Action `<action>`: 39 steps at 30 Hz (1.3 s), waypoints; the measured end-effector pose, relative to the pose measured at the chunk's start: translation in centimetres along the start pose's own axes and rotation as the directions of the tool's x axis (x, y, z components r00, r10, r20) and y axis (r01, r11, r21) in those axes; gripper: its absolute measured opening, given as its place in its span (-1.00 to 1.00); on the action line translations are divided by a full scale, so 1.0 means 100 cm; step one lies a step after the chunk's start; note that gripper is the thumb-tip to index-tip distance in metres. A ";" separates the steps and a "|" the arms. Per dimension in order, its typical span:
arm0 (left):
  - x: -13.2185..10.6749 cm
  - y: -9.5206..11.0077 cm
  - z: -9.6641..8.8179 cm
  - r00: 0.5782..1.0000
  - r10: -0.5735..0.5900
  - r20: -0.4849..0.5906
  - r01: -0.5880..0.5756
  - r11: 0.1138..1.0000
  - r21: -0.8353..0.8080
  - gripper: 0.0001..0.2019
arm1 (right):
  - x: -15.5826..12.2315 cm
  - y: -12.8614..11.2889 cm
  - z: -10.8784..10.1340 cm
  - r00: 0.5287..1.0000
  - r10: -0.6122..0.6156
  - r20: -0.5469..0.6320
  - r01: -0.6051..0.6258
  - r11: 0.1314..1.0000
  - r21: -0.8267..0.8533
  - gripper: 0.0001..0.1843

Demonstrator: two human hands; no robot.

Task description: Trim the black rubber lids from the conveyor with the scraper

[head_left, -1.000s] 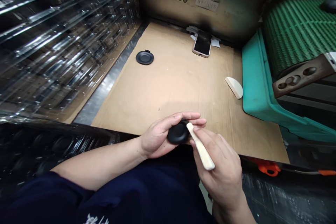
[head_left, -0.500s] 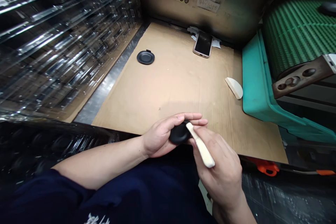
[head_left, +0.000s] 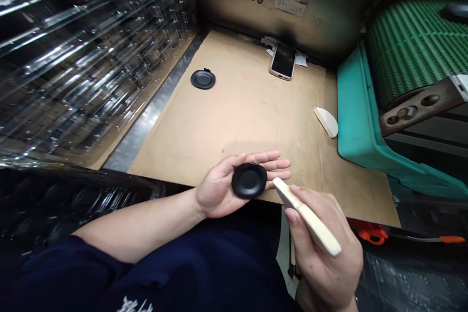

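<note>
A round black lid (head_left: 249,180) with a shallow sunken middle lies on the palm of my left hand (head_left: 223,185), whose fingers are stretched out flat beneath and beyond it. My right hand (head_left: 325,239) pinches a cream-white sponge (head_left: 309,219) between thumb and fingers. The sponge's narrow end points at the left fingertips and stands apart from the lid. A second black lid (head_left: 203,79), with a small tab on its rim, rests on the cardboard at the far left.
Cardboard (head_left: 234,117) covers the table. Toward the back lies a phone (head_left: 282,61); a half-round white sponge piece (head_left: 326,122) sits by a teal bin (head_left: 354,117). A green conveyor belt (head_left: 420,48) rises at right. Stacked clear plastic trays (head_left: 91,58) stand at left.
My right hand has drawn the sponge away from the lid, down and to the right. The left fingers have opened out, leaving the lid's whole face in sight.
</note>
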State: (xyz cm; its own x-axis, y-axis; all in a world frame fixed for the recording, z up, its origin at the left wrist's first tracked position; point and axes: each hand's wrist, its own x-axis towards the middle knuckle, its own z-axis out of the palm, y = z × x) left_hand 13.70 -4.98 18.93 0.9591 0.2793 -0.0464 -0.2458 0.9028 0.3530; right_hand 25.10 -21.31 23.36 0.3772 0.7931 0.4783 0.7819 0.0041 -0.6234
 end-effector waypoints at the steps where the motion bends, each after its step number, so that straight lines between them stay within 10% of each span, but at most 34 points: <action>1: 0.000 0.000 0.000 1.000 0.002 0.003 -0.002 1.000 0.002 -0.46 | 0.000 0.001 0.002 1.000 -0.012 0.010 0.012 1.000 0.003 -0.58; 17: 0.001 0.000 0.002 0.990 0.052 -0.133 -0.057 0.998 -0.033 -0.50 | -0.007 0.002 0.028 0.979 -0.128 0.160 0.109 0.986 0.125 -0.53; 24: 0.002 0.001 0.004 0.982 0.056 -0.183 -0.068 0.996 -0.062 -0.52 | -0.012 0.010 0.039 0.991 -0.128 -0.037 0.128 0.992 0.014 -0.45; 39: 0.004 -0.002 0.004 0.971 0.138 -0.196 -0.134 0.990 0.033 -0.59 | -0.018 0.004 0.049 0.978 -0.203 0.038 0.197 0.973 0.122 -0.44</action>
State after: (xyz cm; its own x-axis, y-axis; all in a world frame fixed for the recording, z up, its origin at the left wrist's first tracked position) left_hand 14.20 -5.15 19.18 0.8699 0.4594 -0.1794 -0.3672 0.8462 0.3863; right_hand 22.30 -19.73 19.28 0.1914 0.7982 0.5713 0.7742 0.2350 -0.5877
